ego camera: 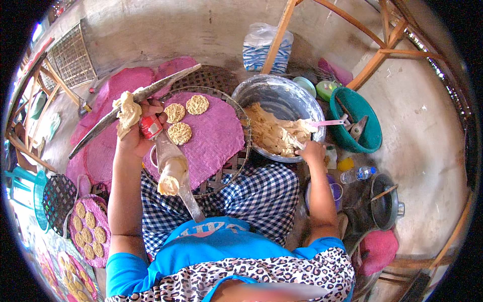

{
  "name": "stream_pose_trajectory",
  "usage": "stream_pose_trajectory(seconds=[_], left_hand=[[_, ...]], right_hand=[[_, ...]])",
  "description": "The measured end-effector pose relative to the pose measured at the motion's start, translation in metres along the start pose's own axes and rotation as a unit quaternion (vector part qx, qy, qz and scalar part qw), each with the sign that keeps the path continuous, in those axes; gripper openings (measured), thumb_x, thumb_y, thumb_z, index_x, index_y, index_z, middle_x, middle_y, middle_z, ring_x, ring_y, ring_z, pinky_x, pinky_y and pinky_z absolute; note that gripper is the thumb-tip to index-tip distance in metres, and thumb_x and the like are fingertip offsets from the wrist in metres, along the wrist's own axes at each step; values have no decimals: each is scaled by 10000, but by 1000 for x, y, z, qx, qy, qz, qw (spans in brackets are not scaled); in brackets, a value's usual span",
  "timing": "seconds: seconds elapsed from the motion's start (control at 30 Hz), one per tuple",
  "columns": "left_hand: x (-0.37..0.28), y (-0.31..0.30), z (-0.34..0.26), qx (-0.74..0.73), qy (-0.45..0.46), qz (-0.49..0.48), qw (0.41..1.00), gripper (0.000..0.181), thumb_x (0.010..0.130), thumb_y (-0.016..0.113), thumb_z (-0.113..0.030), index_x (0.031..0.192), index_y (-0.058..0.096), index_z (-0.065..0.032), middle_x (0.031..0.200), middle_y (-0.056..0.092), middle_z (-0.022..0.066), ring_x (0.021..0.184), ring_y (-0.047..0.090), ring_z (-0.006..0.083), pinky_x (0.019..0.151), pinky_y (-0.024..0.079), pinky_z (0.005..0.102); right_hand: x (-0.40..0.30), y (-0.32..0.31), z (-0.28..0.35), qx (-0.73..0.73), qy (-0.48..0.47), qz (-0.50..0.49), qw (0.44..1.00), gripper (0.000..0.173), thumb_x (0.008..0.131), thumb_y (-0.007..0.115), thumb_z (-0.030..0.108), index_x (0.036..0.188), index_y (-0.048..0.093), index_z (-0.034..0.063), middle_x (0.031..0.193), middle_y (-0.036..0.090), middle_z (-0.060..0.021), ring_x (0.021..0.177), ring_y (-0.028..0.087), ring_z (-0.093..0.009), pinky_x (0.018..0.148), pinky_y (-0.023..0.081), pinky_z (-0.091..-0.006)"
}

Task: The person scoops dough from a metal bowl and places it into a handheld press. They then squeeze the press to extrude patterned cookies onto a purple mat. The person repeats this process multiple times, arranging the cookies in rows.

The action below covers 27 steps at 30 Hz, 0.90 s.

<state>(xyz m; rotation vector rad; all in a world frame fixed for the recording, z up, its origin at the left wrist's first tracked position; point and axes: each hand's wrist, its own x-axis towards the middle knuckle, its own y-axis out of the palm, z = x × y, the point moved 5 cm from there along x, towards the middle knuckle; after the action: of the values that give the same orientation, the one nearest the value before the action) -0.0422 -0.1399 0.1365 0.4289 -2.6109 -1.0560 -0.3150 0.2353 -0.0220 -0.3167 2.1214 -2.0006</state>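
My left hand (136, 141) grips a hand-operated dough press (160, 145) with two long lever arms, near a red metal piece (151, 127) that may be part of a can. A lump of pale dough (129, 111) lies over the upper lever by my fingers. More dough fills the press's cylinder (173, 177). At the right, my right hand (313, 151) holds a dough-smeared utensil (292, 139) in the dough mass (268, 130) inside a large metal basin (281, 81). Three round noodle-like dough nests (179, 133) lie on a pink woven sheet (217, 136) over a bamboo tray (245, 158).
A pink-handled utensil (328, 123) sticks out of the basin. Beside it stand a green tub (373, 132) with tools, a water bottle (356, 174) and a dark pan (385, 211). Lower left, trays hold several dough rounds (86, 234). A wooden post (278, 37) rises behind the basin.
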Motion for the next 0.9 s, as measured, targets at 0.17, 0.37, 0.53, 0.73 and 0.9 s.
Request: stream_pose_trajectory(seconds=[0.17,0.37,0.53,0.73,0.9], left_hand=[[2,-1,6,68,-26,-10,997,269,738,682,-346,826,567,-119,850,568,42,744,556,194,626,480,350],[-3,-8,5,59,-8,6,998,309,757,644,-426,847,553,-145,888,568,36,712,534,210,589,453,340],[-4,-10,16,25,-25,11,999,308,765,631,-427,875,525,-160,912,567,35,710,531,211,590,449,342],[-6,-4,18,20,-33,15,999,290,768,633,-410,852,520,-157,897,573,40,690,537,213,576,464,346],[-8,-7,1,66,-6,-24,997,247,762,656,-321,845,523,-129,852,580,57,647,550,201,538,472,329]], right_hand=[[9,4,-10,23,-12,-24,999,256,731,645,326,818,670,86,848,641,-154,827,605,-322,750,450,-432],[22,4,-4,11,-26,-84,996,251,766,601,307,808,667,69,811,636,-173,779,622,-336,676,482,-441],[6,20,40,103,-32,-80,991,257,798,560,287,804,661,52,815,628,-193,781,610,-353,692,465,-456],[-14,-3,35,129,-87,-16,988,243,801,542,280,817,663,69,824,619,-188,798,598,-346,704,453,-449],[-22,-43,-10,280,33,83,956,277,873,491,310,895,613,62,707,623,-117,544,592,-233,537,471,-359]])
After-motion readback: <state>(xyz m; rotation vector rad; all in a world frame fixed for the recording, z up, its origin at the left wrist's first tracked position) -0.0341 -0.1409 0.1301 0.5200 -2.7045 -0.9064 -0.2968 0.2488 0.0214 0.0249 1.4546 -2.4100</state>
